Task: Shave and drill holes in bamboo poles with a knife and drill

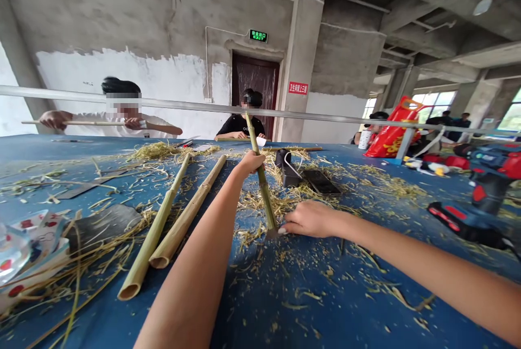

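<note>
A slim green bamboo stick (pixel 266 200) leans up and away from me, its lower end near the blue tabletop. Partway up the stick, my left hand (pixel 253 162) is closed around it. My right hand (pixel 310 219) is closed at the stick's lower end, its fingers pinching what looks like a flat metal blade (pixel 272 233) against or right beside the bamboo; most of the blade is hidden or blurred. Two thicker bamboo tubes lie left of my left arm, a greenish one (pixel 157 229) and a paler one (pixel 189 210).
Shavings litter the blue table (pixel 252 311). A black phone (pixel 321 182) lies beyond my right hand, and a cordless drill (pixel 486 191) stands at right. A patterned bag (pixel 36 251) sits at left. Across the table, a person holds a thin stick (pixel 95 123).
</note>
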`<move>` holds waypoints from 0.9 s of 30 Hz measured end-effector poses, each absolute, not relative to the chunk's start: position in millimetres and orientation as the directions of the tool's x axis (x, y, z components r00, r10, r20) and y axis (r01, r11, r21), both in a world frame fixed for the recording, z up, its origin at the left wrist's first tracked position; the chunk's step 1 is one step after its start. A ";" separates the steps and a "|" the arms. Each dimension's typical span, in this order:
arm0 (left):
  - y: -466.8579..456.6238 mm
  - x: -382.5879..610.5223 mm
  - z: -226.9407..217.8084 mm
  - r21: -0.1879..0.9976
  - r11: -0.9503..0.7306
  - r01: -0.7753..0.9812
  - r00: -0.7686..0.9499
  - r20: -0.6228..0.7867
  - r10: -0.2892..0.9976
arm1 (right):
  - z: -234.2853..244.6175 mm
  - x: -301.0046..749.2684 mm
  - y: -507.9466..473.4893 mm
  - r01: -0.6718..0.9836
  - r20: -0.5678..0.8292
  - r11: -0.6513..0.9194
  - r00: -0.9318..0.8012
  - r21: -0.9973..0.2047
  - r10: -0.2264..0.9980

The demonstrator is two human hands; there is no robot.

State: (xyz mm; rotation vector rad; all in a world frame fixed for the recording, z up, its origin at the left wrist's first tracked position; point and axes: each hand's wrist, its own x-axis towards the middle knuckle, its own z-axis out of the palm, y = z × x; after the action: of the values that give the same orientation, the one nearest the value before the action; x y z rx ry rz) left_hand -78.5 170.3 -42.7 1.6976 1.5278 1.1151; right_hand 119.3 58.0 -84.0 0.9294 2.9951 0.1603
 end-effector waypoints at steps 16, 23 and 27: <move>165.0 -86.8 -52.1 0.891 -0.292 0.347 0.126 0.265 0.956 | -49.3 84.8 118.4 0.633 0.192 0.774 -0.757 -0.019 0.625; 163.8 -84.4 -54.2 0.902 -0.323 0.287 0.146 0.292 0.945 | -60.4 87.9 103.7 0.635 0.147 0.771 -0.760 -0.034 0.633; 161.5 -83.4 -52.7 0.905 -0.320 0.281 0.151 0.287 0.946 | -75.9 98.5 78.8 0.614 0.108 0.789 -0.785 0.009 0.610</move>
State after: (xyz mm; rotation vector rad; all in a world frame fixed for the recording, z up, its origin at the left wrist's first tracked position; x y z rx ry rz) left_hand -83.4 161.5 -52.7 1.7221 1.1837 1.1923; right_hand 98.5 78.8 -75.9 1.0516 3.0645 0.0708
